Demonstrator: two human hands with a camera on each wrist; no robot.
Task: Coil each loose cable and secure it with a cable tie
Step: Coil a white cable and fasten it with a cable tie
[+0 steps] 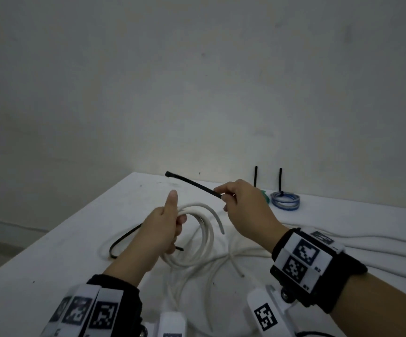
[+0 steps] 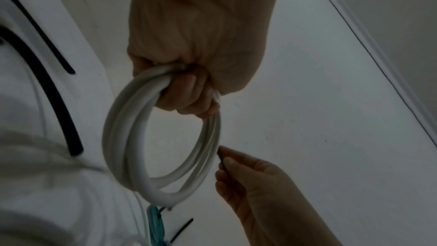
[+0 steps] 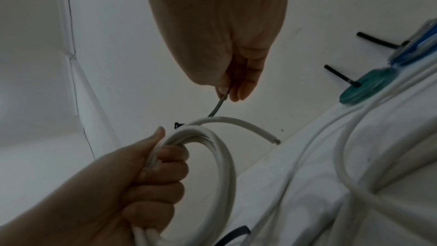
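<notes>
Your coiled white round cable (image 1: 198,229) sits at centre frame in the head view, held up off the white table (image 1: 80,239). Several loops are bunched together; one free cut end (image 1: 222,231) arcs out to the right of the coil.

Your left hand (image 1: 164,229) grips the bundle at its left side, fingers curled round the loops, thumb sticking straight up. The left wrist view shows the loops passing through your closed fist (image 2: 189,89) and the ring hanging open below it.

Your right hand (image 1: 243,210) is above and right of the coil, pinching a straight black plastic cable tie (image 1: 193,184) between thumb and fingertips. The tie runs up and left from your fingers, its head end (image 1: 168,174) toward the far table edge. In the right wrist view the tie (image 3: 218,107) points down from your fingers toward the top of the coil (image 3: 222,149); touching or not, can't tell.

A second black cable tie (image 1: 124,238) lies bent on the table, lower left of the coil, partly behind your left wrist.

More loose white cable (image 1: 233,261) trails over the table below and to the right.

Upper right, by the wall: a blue cable coil (image 1: 285,202) lying flat, a black tie tail (image 1: 280,178) standing up from it. A teal coil (image 3: 369,86) just beside it, mostly hidden behind your right hand in the head view, with its own upright black tail (image 1: 256,176).
</notes>
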